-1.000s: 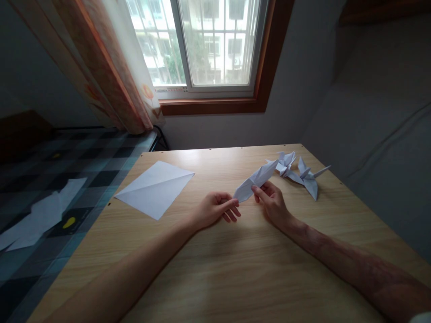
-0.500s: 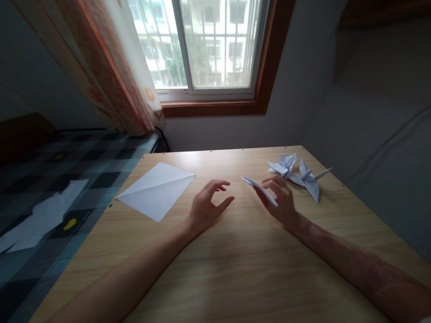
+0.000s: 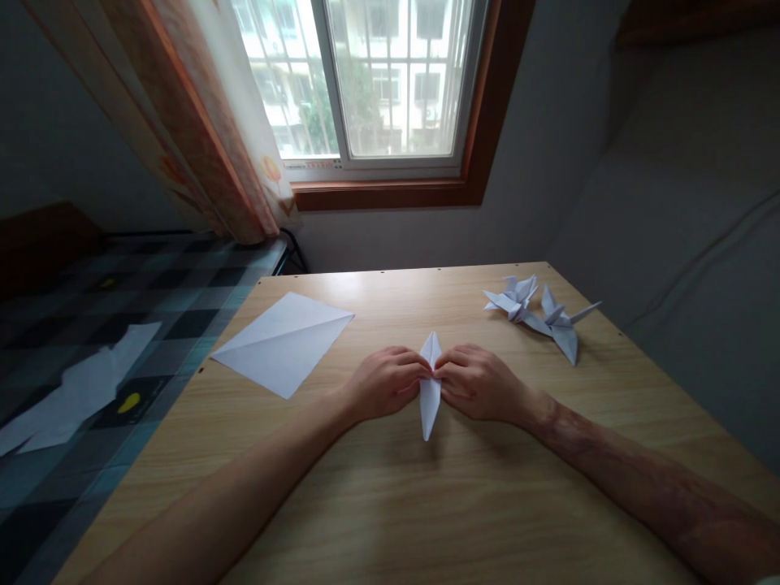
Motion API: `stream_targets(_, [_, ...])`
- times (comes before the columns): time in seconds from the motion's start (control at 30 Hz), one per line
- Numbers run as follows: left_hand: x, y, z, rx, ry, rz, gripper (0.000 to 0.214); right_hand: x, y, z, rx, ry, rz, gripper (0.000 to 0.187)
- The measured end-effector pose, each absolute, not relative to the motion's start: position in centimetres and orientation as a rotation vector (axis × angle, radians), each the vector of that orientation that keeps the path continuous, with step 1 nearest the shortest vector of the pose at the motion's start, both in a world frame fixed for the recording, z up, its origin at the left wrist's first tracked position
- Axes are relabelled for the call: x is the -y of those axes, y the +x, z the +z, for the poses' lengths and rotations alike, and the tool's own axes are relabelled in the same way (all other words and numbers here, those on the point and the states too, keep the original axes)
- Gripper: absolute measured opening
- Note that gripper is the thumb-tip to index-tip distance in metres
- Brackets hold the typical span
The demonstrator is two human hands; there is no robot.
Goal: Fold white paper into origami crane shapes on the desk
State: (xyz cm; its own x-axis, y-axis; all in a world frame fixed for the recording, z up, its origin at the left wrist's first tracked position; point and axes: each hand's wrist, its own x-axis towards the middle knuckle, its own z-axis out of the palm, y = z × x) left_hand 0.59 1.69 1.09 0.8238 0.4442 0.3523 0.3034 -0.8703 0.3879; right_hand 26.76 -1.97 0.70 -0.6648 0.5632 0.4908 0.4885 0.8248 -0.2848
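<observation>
A narrow folded piece of white origami paper [image 3: 430, 410] is held upright-lengthwise between my two hands, above the middle of the table. My left hand [image 3: 393, 380] pinches its left edge near the middle. From the other side, my right hand [image 3: 478, 380] pinches the right edge, and the fingertips of both hands almost meet. The pointed ends of the paper stick out beyond and below the fingers. Part of its middle is hidden by the fingertips.
On the wooden table [image 3: 378, 504], a creased square paper sheet [image 3: 283, 345] lies at the left. Folded paper cranes [image 3: 515, 299] sit at the far right. Paper strips [image 3: 85, 390] rest on the checked bed [image 3: 36, 317] beside the table. A window and curtain stand beyond.
My left hand has come right and closed on the folded paper. My right hand has moved left and lower, and the paper has turned so its length points toward me.
</observation>
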Motion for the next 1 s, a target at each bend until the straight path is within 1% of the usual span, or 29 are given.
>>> stream_targets(0.13, [-1.7,0.3,1.4,-0.591,2.648,0.599,0.026,2.0,26.9,0.8,2.444,-0.778,0.131,0.013])
stream_targets(0.2, [-1.7,0.2,1.6,-0.616,2.614,0.600,0.028,1.9,27.1,0.6,2.445,-0.765,0.161,0.015])
stream_targets(0.3, [-1.8,0.3,1.6,-0.655,2.537,0.658,0.029,1.7,27.3,0.4,2.390,-0.784,0.277,0.017])
stream_targets(0.4, [-1.9,0.5,1.5,-0.673,2.474,0.695,0.029,1.6,27.1,0.5,2.318,-0.866,0.381,0.013])
stream_targets(0.6, [-2.0,1.1,1.4,-0.773,2.281,0.721,0.026,1.4,26.4,0.7,2.150,-0.948,0.601,0.020])
stream_targets(0.7, [-1.5,1.4,1.6,-0.833,2.230,0.730,0.024,1.3,26.3,0.4,2.056,-1.025,0.671,0.016])
stream_targets(0.8, [-0.8,1.7,1.7,-0.941,2.162,0.731,0.019,1.3,26.3,0.2,1.969,-1.080,0.747,0.006])
stream_targets(0.83, [-0.7,1.8,1.7,-0.976,2.118,0.730,0.016,1.2,26.3,0.1,1.946,-1.074,0.776,0.011])
stream_targets(0.9, [-0.5,2.0,1.5,-1.018,2.028,0.739,0.014,1.2,26.3,-0.1,1.905,-1.045,0.831,0.026])
stream_targets(1.0, [-0.4,2.3,1.1,-1.020,1.941,0.790,0.021,0.9,26.2,-0.7,1.842,-1.035,0.887,0.043])
